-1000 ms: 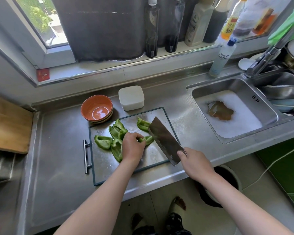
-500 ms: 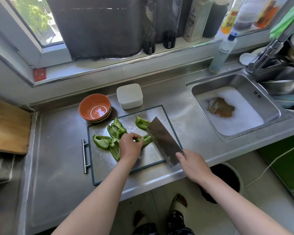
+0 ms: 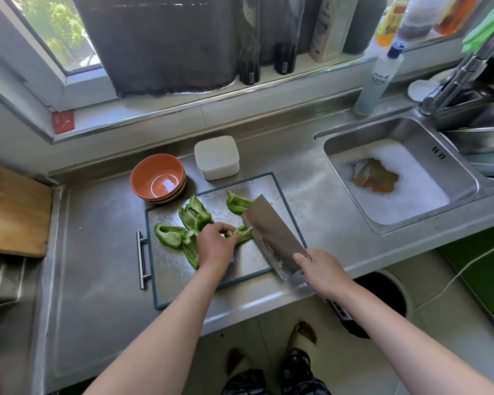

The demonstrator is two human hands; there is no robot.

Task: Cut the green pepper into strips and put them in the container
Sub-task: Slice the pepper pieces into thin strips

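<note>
Stainless counter [image 3: 97,252] under a window, seen from above. Nearest: right hand [image 3: 322,273] clamped round the handle of a cleaver [image 3: 271,232], forefinger up against the blade's heel, probably for steering. The blade is tilted, its flat facing up and right, its edge down by the cutting board [image 3: 171,269]; contact cannot be told. Just left of the blade, left hand [image 3: 216,243] has its fingers curled, pinching one pepper piece [image 3: 241,232], apparently to line it up against the edge and keep it from rocking on its curve. The hands are apart, with the blade between them. Other green pepper pieces [image 3: 169,235] lie on the board left of and beyond the left hand, parked out of the cutting lane; one more sits past the blade tip. All look like large curved sections, with no strips visible, so slicing is judged barely begun. Beyond the left hand, by the board's far edge: stacked orange bowls [image 3: 157,178], empty, and a white box [image 3: 216,156], lid on. Either may be the container; both are within reach. Far right of the right hand: sink [image 3: 465,178] holding foamy water.
</note>
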